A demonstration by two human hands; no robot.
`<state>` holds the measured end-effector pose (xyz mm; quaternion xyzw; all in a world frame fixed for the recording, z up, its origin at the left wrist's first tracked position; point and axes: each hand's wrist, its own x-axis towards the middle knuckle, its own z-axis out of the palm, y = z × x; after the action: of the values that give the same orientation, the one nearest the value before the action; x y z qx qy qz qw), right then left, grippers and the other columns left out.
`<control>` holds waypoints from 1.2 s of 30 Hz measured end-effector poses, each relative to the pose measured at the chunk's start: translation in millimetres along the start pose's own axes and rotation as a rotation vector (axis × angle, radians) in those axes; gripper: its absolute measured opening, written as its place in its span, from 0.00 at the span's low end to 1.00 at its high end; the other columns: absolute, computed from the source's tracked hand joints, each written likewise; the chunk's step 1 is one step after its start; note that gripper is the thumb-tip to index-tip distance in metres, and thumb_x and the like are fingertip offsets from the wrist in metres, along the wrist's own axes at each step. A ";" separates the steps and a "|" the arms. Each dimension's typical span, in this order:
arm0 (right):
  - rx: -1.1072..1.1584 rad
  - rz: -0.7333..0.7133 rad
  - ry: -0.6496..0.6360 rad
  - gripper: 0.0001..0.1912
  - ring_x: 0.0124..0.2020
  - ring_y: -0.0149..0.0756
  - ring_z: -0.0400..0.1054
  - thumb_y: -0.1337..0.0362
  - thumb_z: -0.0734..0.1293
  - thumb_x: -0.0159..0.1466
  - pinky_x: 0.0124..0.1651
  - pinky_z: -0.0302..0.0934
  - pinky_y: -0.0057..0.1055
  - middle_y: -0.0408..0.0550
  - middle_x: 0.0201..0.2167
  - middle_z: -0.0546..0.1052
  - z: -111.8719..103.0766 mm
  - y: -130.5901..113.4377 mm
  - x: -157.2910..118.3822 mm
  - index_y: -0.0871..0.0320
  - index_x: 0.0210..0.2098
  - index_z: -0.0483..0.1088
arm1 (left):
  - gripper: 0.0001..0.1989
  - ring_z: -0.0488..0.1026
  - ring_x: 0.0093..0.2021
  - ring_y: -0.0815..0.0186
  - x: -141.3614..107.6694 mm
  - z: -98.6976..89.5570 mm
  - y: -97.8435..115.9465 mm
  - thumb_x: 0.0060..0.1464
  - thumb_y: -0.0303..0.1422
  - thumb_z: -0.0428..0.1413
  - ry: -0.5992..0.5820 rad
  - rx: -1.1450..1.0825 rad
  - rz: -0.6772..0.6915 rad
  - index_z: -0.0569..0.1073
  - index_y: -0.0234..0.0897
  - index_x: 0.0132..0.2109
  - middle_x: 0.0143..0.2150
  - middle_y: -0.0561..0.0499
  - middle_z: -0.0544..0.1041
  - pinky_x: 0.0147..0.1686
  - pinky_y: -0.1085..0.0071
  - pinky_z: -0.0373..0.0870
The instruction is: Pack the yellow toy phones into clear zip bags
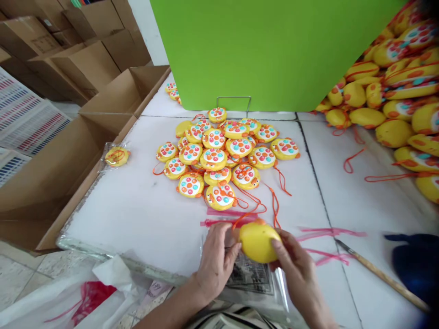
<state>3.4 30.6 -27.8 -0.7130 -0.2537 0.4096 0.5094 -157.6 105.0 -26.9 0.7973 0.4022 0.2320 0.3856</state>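
Note:
A yellow oval toy [259, 242] is held above the front of the white table, its plain side facing up. My right hand [297, 267] grips its right side, thumb on top. At its left edge my left hand [217, 258] pinches, close to an orange cord loop [248, 211]. Under the hands lies a clear plastic bag [250, 274] with dark print, its pink zip strip [233, 222] showing. Just beyond is a heap of similar yellow toys [214, 159], mostly with white faces and colored dots up and orange cords trailing.
An open cardboard box [103, 171] stands along the table's left edge, near a bagged toy [117, 156]. A green panel [274, 55] rises behind. More toys [398, 109] are piled right. Loose pink strips [329, 234] and a wooden-handled tool [387, 276] lie on the right.

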 end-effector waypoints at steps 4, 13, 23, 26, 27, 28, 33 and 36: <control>0.286 0.266 -0.065 0.24 0.32 0.37 0.71 0.49 0.69 0.56 0.26 0.68 0.27 0.49 0.41 0.76 -16.2 -9.5 7.1 0.56 0.48 0.68 | 0.14 0.67 0.50 0.53 3.8 18.4 -5.9 0.58 0.26 0.49 -0.137 0.321 0.115 0.66 0.35 0.52 0.49 0.41 0.71 0.49 0.52 0.66; 0.169 0.316 -0.124 0.30 0.38 0.42 0.70 0.48 0.68 0.57 0.28 0.68 0.30 0.53 0.48 0.72 -27.8 -3.4 -14.3 0.57 0.53 0.64 | 0.06 0.68 0.43 0.58 1.3 22.4 -11.9 0.57 0.26 0.51 -0.151 0.257 0.123 0.68 0.35 0.42 0.42 0.46 0.73 0.43 0.60 0.67; 0.170 0.382 -0.394 0.27 0.43 0.46 0.71 0.50 0.69 0.55 0.36 0.69 0.34 0.53 0.46 0.76 -41.5 -32.0 -27.8 0.54 0.51 0.69 | 0.14 0.67 0.36 0.60 0.8 23.9 -19.4 0.62 0.29 0.42 -0.126 0.244 0.266 0.70 0.36 0.47 0.35 0.48 0.74 0.40 0.61 0.66; 0.276 0.333 -0.266 0.26 0.42 0.45 0.72 0.49 0.67 0.57 0.39 0.69 0.37 0.53 0.51 0.73 -29.5 -34.3 -23.3 0.50 0.53 0.67 | 0.13 0.68 0.37 0.59 0.1 28.2 -18.5 0.62 0.29 0.43 -0.115 0.277 0.301 0.72 0.36 0.43 0.35 0.47 0.75 0.40 0.61 0.66; 0.248 0.283 -0.224 0.27 0.41 0.43 0.72 0.49 0.66 0.58 0.39 0.70 0.38 0.53 0.53 0.71 -23.9 -32.6 -20.2 0.49 0.56 0.64 | 0.13 0.68 0.40 0.59 -0.7 29.4 -17.7 0.61 0.28 0.43 -0.106 0.288 0.317 0.72 0.36 0.43 0.38 0.46 0.75 0.42 0.61 0.66; 0.170 0.210 -0.194 0.29 0.38 0.41 0.73 0.49 0.65 0.59 0.39 0.70 0.38 0.53 0.53 0.70 -18.2 -30.4 -16.7 0.49 0.57 0.62 | 0.12 0.68 0.42 0.58 -1.7 30.3 -16.7 0.61 0.28 0.44 -0.098 0.302 0.338 0.72 0.36 0.44 0.40 0.46 0.76 0.44 0.60 0.65; -0.452 -0.294 -0.258 0.25 0.22 0.31 0.66 0.53 0.57 0.66 0.36 0.68 0.32 0.48 0.33 0.75 -2.2 -22.2 -3.5 0.57 0.59 0.58 | 0.11 0.70 0.41 0.60 -7.0 23.5 -9.8 0.61 0.27 0.45 -0.095 0.364 0.428 0.72 0.35 0.41 0.37 0.47 0.77 0.51 0.59 0.62; -0.600 -0.422 -0.288 0.23 0.20 0.31 0.66 0.56 0.55 0.68 0.31 0.66 0.26 0.44 0.25 0.73 -7.3 -17.9 -5.1 0.59 0.59 0.59 | 0.12 0.70 0.35 0.62 -8.5 9.7 -5.8 0.61 0.28 0.44 -0.115 0.342 0.441 0.72 0.34 0.36 0.30 0.49 0.75 0.49 0.60 0.65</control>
<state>7.8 29.2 -8.4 -0.6978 -0.5719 0.2994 0.3103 -158.5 96.1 -37.8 0.9309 0.2296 0.1935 0.2080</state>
